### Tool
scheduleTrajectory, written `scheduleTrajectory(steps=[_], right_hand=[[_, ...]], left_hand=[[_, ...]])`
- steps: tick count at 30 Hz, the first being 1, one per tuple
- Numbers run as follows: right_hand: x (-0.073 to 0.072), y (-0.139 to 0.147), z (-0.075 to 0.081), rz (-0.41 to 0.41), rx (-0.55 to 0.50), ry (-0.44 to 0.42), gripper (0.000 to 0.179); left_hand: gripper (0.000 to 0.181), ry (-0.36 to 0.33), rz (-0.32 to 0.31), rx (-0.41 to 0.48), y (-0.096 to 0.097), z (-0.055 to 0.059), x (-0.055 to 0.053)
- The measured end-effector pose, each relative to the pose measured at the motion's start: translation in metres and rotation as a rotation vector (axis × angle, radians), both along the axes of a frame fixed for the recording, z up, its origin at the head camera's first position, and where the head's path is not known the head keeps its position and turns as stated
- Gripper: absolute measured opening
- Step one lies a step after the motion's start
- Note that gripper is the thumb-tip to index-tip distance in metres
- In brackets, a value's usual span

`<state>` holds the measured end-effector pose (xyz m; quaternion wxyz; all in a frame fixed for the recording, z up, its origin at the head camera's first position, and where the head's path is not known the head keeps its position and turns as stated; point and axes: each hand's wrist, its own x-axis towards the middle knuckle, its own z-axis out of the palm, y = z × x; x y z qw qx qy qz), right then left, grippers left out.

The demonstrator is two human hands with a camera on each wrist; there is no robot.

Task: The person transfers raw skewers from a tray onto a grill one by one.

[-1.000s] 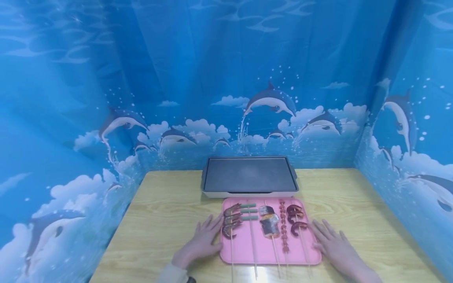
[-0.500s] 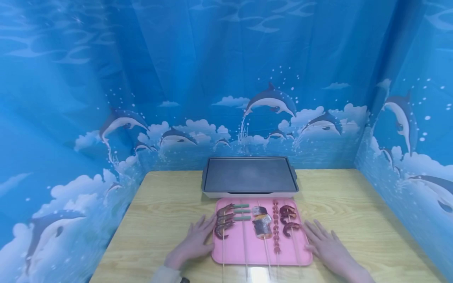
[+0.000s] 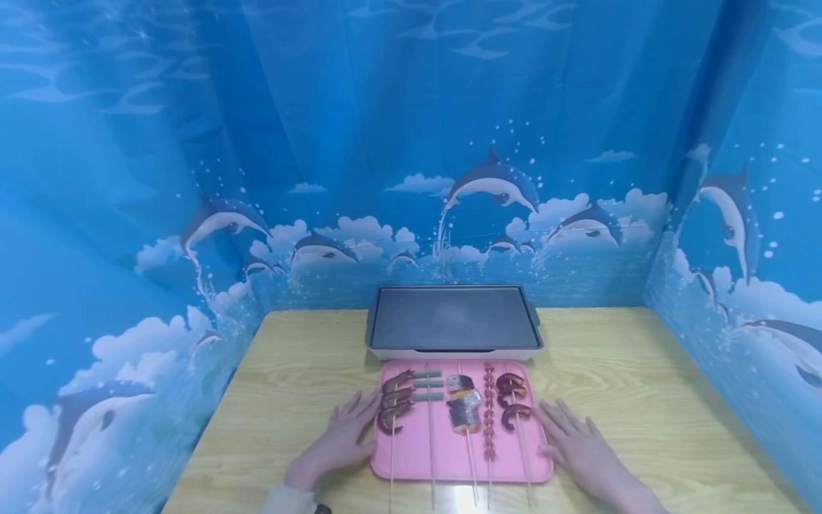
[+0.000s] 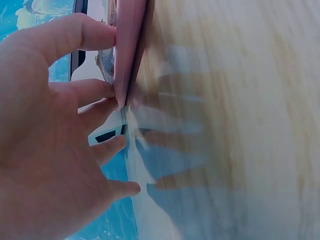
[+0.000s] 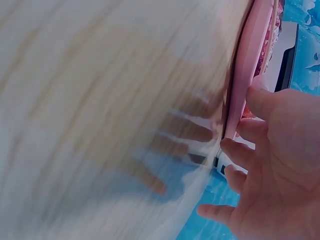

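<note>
A pink tray (image 3: 411, 460) lies on the table between the two hands. My left hand (image 3: 340, 439) touches its left side with spread fingers; in the left wrist view the thumb and fingertips (image 4: 107, 90) meet the tray wall (image 4: 127, 45). At the opposite side my right hand (image 3: 581, 453) rests against the rim, thumb and fingers (image 5: 252, 130) on the wall in the right wrist view. On the tray lie skewers of shrimp (image 3: 395, 403), green stalks (image 3: 427, 384), silvery fish pieces (image 3: 464, 410), small reddish pieces (image 3: 489, 414) and dark red curled pieces (image 3: 514, 412).
Directly behind the tray stands a rectangular griddle (image 3: 456, 318) with a dark plate and white base. Skewer sticks stick out past the tray's front edge. Wooden tabletop (image 3: 302, 357) extends on both sides, and a blue dolphin-print curtain (image 3: 385, 143) encloses it.
The tray has slid left along the table with its skewers, and both hands have moved left with it. It now sits more squarely in front of the griddle, which stays put.
</note>
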<state>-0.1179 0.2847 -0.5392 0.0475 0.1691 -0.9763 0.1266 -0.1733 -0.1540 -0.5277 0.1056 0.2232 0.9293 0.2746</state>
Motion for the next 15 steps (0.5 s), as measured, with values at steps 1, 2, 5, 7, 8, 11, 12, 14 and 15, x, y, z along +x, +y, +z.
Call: scheduleTrajectory(steps=[1,2,5,7,8,11,12,14,15], right_hand=[[0.000,-0.001,0.000,0.002,-0.002,-0.003,0.060],[0.000,-0.002,0.000,0.003,-0.006,-0.013,0.060],[-0.001,-0.005,0.002,0.002,-0.031,-0.030,0.059],[-0.002,-0.010,0.004,-0.016,-0.087,-0.047,0.057],[-0.003,-0.012,0.006,-0.033,-0.120,-0.046,0.055],[-0.005,-0.021,0.010,-0.123,-0.259,-0.041,0.047],[-0.005,-0.024,0.012,-0.162,-0.313,-0.049,0.044],[-0.005,-0.030,0.015,-0.237,-0.400,-0.074,0.037],[-0.005,-0.032,0.016,-0.273,-0.445,-0.102,0.033]], left_hand=[[0.076,0.002,0.001,-0.003,0.000,0.000,-0.001],[0.076,0.007,0.003,-0.008,-0.001,0.000,-0.001],[0.076,0.026,0.009,-0.012,-0.001,-0.002,-0.004],[0.077,0.035,0.014,-0.008,-0.001,-0.003,-0.005],[0.078,0.037,0.015,-0.007,-0.001,-0.003,-0.006],[0.079,0.040,0.011,-0.007,0.000,-0.005,-0.008],[0.079,0.037,0.012,-0.005,0.000,-0.005,-0.008],[0.078,0.035,0.010,-0.010,0.000,-0.007,-0.009],[0.078,0.035,0.010,-0.009,-0.001,-0.008,-0.009]])
